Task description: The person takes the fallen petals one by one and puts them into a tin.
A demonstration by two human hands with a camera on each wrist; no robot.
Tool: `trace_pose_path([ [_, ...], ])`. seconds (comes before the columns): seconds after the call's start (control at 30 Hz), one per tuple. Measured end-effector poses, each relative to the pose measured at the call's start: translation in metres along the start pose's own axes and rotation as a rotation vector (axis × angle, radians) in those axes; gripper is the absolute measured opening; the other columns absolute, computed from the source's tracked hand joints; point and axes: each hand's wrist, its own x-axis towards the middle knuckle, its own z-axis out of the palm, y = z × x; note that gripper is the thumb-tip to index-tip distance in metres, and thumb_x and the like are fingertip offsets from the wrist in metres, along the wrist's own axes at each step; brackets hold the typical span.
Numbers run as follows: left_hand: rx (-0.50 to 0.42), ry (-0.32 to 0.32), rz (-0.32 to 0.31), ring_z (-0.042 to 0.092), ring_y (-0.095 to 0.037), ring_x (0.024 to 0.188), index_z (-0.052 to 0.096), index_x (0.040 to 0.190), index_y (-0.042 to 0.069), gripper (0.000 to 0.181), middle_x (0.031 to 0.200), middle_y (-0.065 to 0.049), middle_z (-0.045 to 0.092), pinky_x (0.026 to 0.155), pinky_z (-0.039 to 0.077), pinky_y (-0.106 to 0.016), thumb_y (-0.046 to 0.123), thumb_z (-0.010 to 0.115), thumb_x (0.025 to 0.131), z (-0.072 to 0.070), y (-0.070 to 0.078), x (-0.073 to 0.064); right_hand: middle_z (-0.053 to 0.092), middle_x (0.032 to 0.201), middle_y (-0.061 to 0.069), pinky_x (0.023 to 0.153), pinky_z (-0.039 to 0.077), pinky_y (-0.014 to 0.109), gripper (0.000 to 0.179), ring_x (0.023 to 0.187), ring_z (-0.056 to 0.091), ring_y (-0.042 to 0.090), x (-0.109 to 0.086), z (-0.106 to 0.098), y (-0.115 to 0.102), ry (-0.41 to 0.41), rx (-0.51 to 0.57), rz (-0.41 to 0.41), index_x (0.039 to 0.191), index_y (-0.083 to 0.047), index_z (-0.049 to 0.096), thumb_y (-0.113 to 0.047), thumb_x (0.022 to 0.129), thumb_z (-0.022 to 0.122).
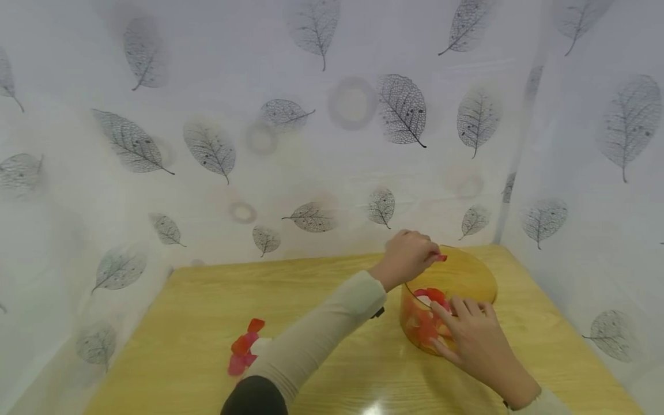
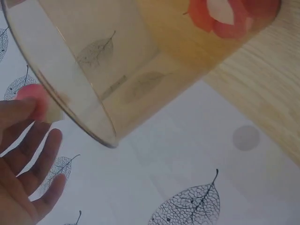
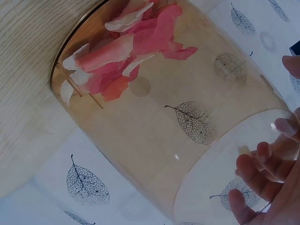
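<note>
A see-through amber cylinder vase stands on the table at the right, with red, pink and white petals piled at its bottom. My left hand is over the vase's far-left rim and pinches a red petal between thumb and fingertips. In the left wrist view this petal looks pink and pale, just by the rim. At the near rim, my right hand holds the vase, its fingers curled at the edge. The right wrist view shows those fingers beside the opening.
Loose red, pink and white petals lie on the wooden table at the left, partly hidden by my left sleeve. White sheeting with a leaf print walls the table's back and sides.
</note>
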Motion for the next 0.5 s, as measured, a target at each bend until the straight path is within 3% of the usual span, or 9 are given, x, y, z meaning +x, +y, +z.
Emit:
trace_pose_path([
  [0.1, 0.02, -0.1, -0.019, 0.059, -0.007, 0.103, 0.064, 0.119, 0.031, 0.03, 0.111, 0.014, 0.066, 0.102, 0.041, -0.029, 0.042, 0.056, 0.092, 0.003, 0.008, 0.007, 0.053, 0.083, 0.01, 0.063, 0.042, 0.047, 0.075, 0.073, 0.053, 0.028, 0.001, 0.001, -0.001, 0.002, 0.0, -0.002, 0.107, -0.013, 0.064, -0.064, 0.092, 0.011],
  [0.2, 0.051, -0.148, -0.018, 0.056, -0.007, 0.11, 0.057, 0.125, 0.034, 0.035, 0.12, 0.015, 0.062, 0.103, 0.04, -0.028, 0.044, 0.055, 0.091, 0.006, 0.013, 0.007, 0.053, 0.082, 0.01, 0.063, 0.042, 0.047, 0.074, 0.072, 0.053, 0.028, 0.001, 0.002, -0.001, 0.003, -0.002, -0.007, 0.106, -0.013, 0.063, -0.064, 0.092, 0.011],
  [0.3, 0.043, -0.148, -0.017, 0.056, -0.008, 0.111, 0.056, 0.126, 0.034, 0.036, 0.123, 0.015, 0.061, 0.103, 0.04, -0.027, 0.044, 0.056, 0.091, 0.007, 0.015, 0.002, 0.053, 0.081, 0.01, 0.062, 0.042, 0.047, 0.073, 0.071, 0.052, 0.029, 0.001, 0.003, 0.0, 0.004, -0.007, -0.013, 0.106, -0.014, 0.062, -0.064, 0.092, 0.011],
  [0.5, 0.015, -0.062, -0.019, 0.057, -0.008, 0.11, 0.058, 0.123, 0.032, 0.033, 0.119, 0.013, 0.063, 0.102, 0.041, -0.03, 0.041, 0.056, 0.092, 0.002, 0.007, -0.017, 0.052, 0.08, 0.01, 0.06, 0.041, 0.046, 0.075, 0.07, 0.052, 0.03, 0.0, 0.003, 0.001, 0.01, -0.016, -0.009, 0.106, -0.014, 0.064, -0.065, 0.092, 0.01],
])
